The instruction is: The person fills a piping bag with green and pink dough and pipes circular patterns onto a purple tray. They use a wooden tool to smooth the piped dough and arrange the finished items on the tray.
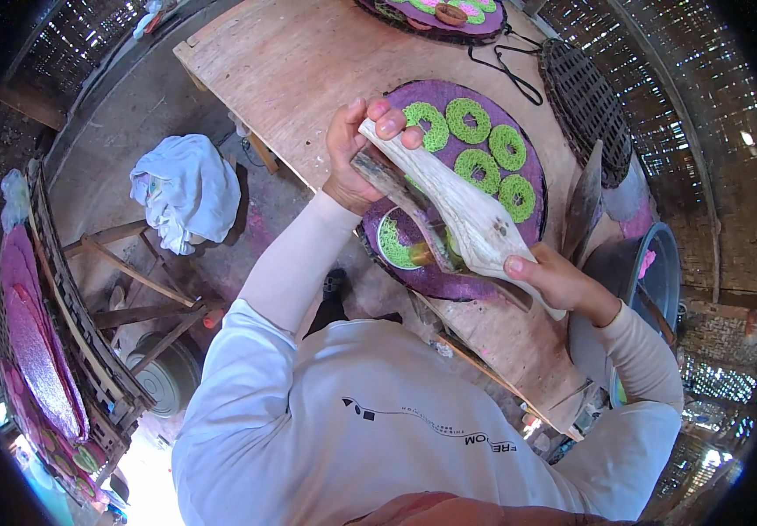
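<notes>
Fingers (387, 127) of the left hand (354, 158) curl around the far end of a wooden tool (471, 206), bent over its pale upper bar with the darker lower bar against the palm side; the right hand (558, 280) closes on the near end, thumb along the top; how far its hidden fingers wrap, I cannot tell. The bars stand slightly apart at the left end; the tool slants over a purple tray (435, 282), clear cylinder and green paste (387, 238) showing beneath it, the paste inside a white rim (384, 257); five green rings (477, 171) lie on the tray's far side.

The tray's near rim reaches the table (273, 92) edge; bare wood opens beyond the left hand; rightward it is tighter, with a flat board (584, 200), a woven tray (582, 101) and a grey tub (662, 263) crowding the right forearm; leftward, past the edge, white cloth (187, 191) sits well apart.
</notes>
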